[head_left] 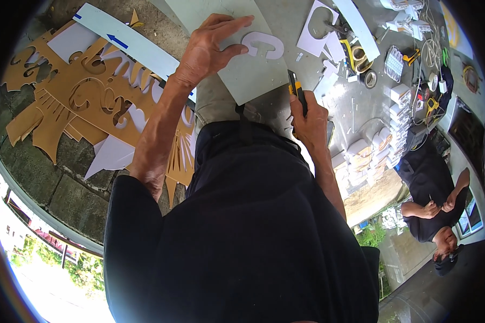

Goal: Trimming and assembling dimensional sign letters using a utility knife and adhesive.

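Note:
My left hand [213,48] hovers over or rests on a grey-green board [253,81], thumb and fingers apart. The thumb tip is right at the edge of a white curved, hook-shaped cutout [275,47] that lies flat on the board; whether it touches is hard to tell. In my right hand [311,119] is a yellow and black utility knife [297,89], fingers wrapped round its handle. The knife points up, just off the board's right corner and apart from the cutout.
Brown-faced cut sheets [86,102] and a long white strip [124,43] lie on the left. Rightward, the grey worktable [342,110] bears white offcuts [313,32], tape rolls [370,79], cables [431,54] and several white block shapes [399,116]. Another person [431,188] stands far right, hands together.

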Demonstrator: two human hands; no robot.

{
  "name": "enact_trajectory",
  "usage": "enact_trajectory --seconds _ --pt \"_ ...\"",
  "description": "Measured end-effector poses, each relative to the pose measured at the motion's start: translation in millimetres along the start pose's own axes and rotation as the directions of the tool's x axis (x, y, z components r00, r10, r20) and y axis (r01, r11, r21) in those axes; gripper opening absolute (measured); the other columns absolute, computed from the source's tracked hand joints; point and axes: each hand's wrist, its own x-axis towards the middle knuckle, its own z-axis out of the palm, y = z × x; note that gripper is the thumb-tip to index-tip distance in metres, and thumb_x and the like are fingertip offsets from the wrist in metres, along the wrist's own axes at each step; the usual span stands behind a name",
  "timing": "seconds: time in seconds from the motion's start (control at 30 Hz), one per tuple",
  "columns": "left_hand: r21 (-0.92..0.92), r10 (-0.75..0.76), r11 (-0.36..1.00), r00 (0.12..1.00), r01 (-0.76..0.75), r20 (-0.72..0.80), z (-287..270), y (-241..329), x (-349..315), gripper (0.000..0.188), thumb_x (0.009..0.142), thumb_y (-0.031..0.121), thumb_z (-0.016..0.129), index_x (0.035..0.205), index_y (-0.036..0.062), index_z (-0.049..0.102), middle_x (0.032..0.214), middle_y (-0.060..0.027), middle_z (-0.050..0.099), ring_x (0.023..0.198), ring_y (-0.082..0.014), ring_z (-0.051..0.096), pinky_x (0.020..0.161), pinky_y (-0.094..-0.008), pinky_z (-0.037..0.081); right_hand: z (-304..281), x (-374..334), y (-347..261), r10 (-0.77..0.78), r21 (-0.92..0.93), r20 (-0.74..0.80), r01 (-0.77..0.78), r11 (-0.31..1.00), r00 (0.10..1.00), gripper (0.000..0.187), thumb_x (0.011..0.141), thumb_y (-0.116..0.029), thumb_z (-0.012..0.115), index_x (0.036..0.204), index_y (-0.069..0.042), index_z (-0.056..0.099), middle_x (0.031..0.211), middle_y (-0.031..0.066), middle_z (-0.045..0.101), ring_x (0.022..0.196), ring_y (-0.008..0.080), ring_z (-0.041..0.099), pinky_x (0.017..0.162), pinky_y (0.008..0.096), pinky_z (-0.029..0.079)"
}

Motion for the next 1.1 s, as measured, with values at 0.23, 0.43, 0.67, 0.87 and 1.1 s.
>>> enact_trajectory --seconds 0.23,0.43,0.67,0.87,1.1 --pt "0.121 -0.112 0.984 0.983 0.13 -0.144 11 22 -12 0.052 0.07 0.011 0.085 0.12 0.0133 0.069 0.104 -0.0039 0.072 0.1 -0.0254 0.064 0.084 -0.0379 0.054 -10 -4 16 0.066 0.151 -0.076 -0.054 0.987 0.995 0.028 0.099 -0.027 0.06 0.087 -0.003 0.057 0.057 0.0098 0.06 0.048 0.0211 0.062 0.048 0.0366 0.047" --pt "0.269 -0.014 0.962 0.991 0.049 -0.131 21 40 2 0.054 0.069 0.012 0.085 0.119 0.009 0.068 0.112 -0.0085 0.067 0.103 -0.0286 0.061 0.091 -0.0405 0.049 -43 1 66 0.086 -0.063 -0.287 -0.108 0.992 0.954 0.029 0.1 -0.029 0.057 0.098 -0.001 0.06 0.073 0.0201 0.066 0.063 0.0354 0.066 0.061 0.0437 0.051" --pt "0.31 -0.032 0.95 0.999 0.037 -0.02 31 37 12 0.053 0.064 0.013 0.087 0.113 0.008 0.069 0.107 -0.0081 0.064 0.101 -0.029 0.059 0.086 -0.0417 0.045 -65 10 106 0.057 -0.3 -0.372 -0.178 0.937 0.927 0.028 0.098 -0.027 0.058 0.106 -0.001 0.061 0.094 0.0244 0.068 0.087 0.0448 0.065 0.075 0.0525 0.049" --pt "0.15 -0.295 0.945 0.955 0.289 0.015 22 44 18 0.036 0.065 0.013 0.087 0.096 0.0022 0.074 0.09 -0.0098 0.066 0.079 -0.026 0.065 0.07 -0.0362 0.051 -56 -1 104 -0.119 -0.267 -0.639 -0.074 0.961 0.76 0.02 0.093 -0.015 0.063 0.111 -0.005 0.06 0.098 0.0163 0.061 0.089 0.0362 0.062 0.077 0.0479 0.049" --pt "-0.463 -0.544 0.683 0.817 0.565 0.194 11 70 10 0.024 0.085 0.021 0.079 0.088 -0.0022 0.073 0.075 -0.0066 0.072 0.062 -0.0086 0.058 0.056 -0.026 0.047 -10 -83 114 0.116 -0.316 -0.541 -0.329 0.89 0.833 0.053 0.085 -0.03 0.073 0.13 -0.008 0.056 0.127 0.0153 0.05 0.116 0.0373 0.049 0.095 0.0503 0.044"
